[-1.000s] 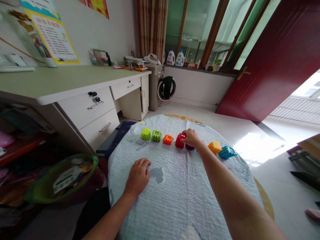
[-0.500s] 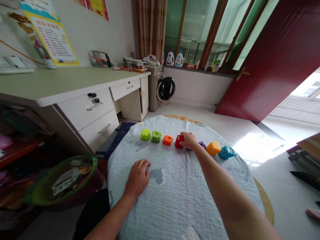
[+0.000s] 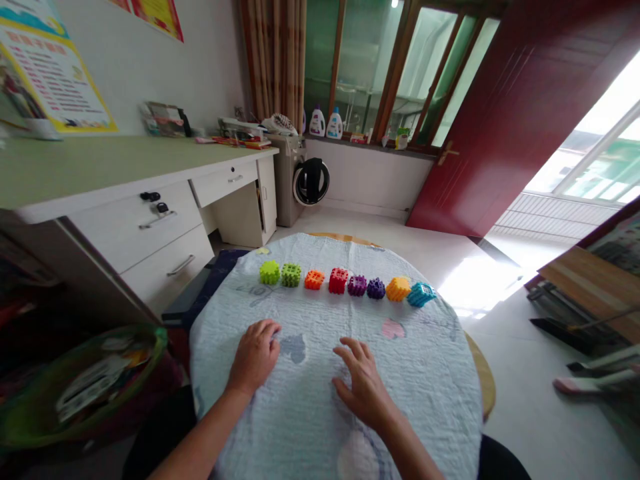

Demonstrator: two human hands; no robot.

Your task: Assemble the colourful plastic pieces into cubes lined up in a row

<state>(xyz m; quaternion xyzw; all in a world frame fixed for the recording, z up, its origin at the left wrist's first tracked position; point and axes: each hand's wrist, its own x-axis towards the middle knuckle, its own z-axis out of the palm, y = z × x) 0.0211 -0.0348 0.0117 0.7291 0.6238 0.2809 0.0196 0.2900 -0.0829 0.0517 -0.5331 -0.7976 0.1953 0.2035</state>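
A row of bumpy toy blocks crosses the far part of the cloth: lime (image 3: 269, 272), green (image 3: 291, 275), orange (image 3: 315, 279), red (image 3: 338, 281), purple (image 3: 357, 285), dark violet (image 3: 376, 289), yellow (image 3: 399, 289) and teal (image 3: 421, 294). They stand apart or nearly touching. My left hand (image 3: 253, 357) rests on the cloth left of the middle, fingers loosely bent, thumb apart, nothing visible in it. On the nearer side of the red and purple blocks, my right hand (image 3: 361, 383) is open, its fingers spread and holding nothing.
A pale blue cloth (image 3: 320, 433) covers the round table. To the left are a desk (image 3: 150, 160) with drawers and a green basket (image 3: 20, 427) of items. A washing machine (image 3: 287, 180) stands beyond, and a red door (image 3: 475, 127) at the right.
My right hand has let go of the red block and drawn back toward me, its fingers spreading. The red block stays in the row. My left hand stays resting; the view has shifted right.
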